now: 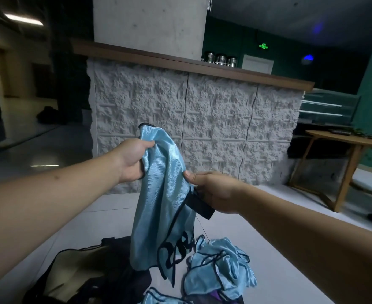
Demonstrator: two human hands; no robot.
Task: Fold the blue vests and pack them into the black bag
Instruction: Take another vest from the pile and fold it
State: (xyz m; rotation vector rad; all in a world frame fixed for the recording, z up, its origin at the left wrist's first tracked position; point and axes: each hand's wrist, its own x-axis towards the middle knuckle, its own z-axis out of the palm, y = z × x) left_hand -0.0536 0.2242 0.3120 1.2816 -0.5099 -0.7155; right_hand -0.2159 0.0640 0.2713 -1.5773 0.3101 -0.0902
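Shiny light-blue satin vest with black trim (163, 194) hangs in the air above the open black fabric bag (88, 273) on the pale tiled floor (279, 270), the left hand (134, 159) clutching its top and the right hand (213, 191) pinching its side edge. Folding looks barely begun. Next the vest likely needs spreading flat and halving, while crumpled blue vests (220, 266) wait just beside the bag.

1. Two hands: the left hand (134, 159) and right hand (213, 191), both gripping one hanging blue vest (165, 194)
2. Two more crumpled blue vests at five o'clock: one (222, 266) beside the bag, one (161, 299) at the frame edge
3. One black bag (88, 270) at seven o'clock
4. Three metal canisters (221, 59) at one o'clock
5. One wooden table (343, 145) at three o'clock
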